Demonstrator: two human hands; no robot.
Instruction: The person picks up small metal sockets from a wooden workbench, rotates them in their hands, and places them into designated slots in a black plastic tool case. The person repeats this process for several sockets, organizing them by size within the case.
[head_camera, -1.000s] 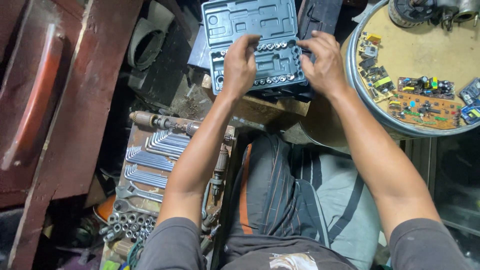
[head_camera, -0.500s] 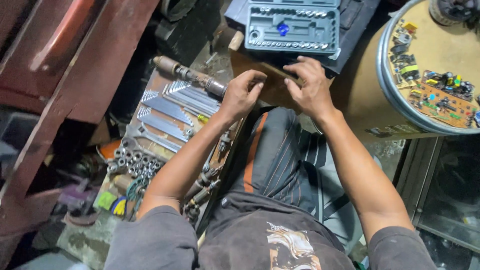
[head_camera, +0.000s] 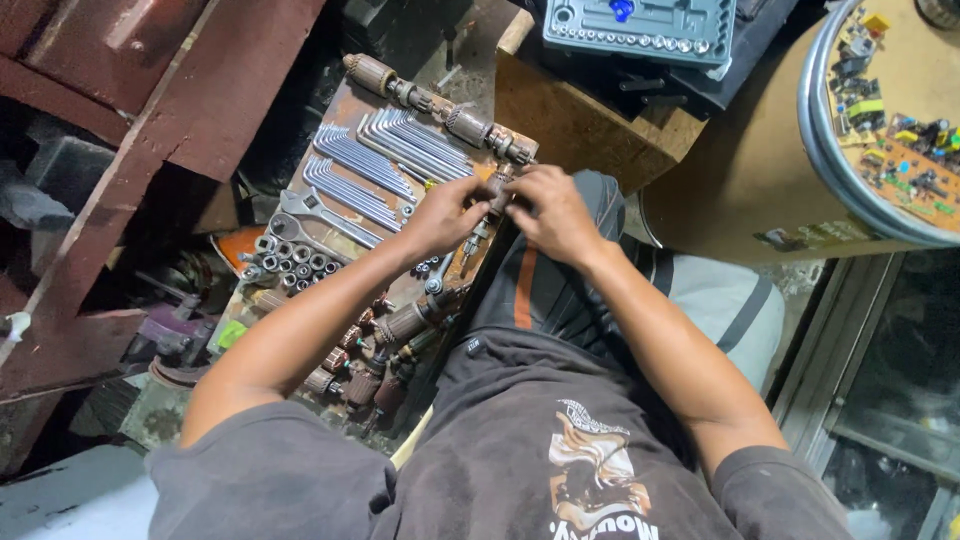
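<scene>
Over the tool board (head_camera: 330, 215), both hands, left hand (head_camera: 445, 215) and right hand (head_camera: 555, 212), have dropped from the socket case (head_camera: 640, 28), now pinching a small bit (head_camera: 497, 192).

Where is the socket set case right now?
Head view, top centre: the socket set case lies open on a wooden block, beyond both hands, left of the round tray.

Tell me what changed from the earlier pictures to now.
Both hands left the socket set case and came down to the lap; the left hand and right hand now hold a small metal part between them. The case, wrenches and sockets stayed put.
</scene>
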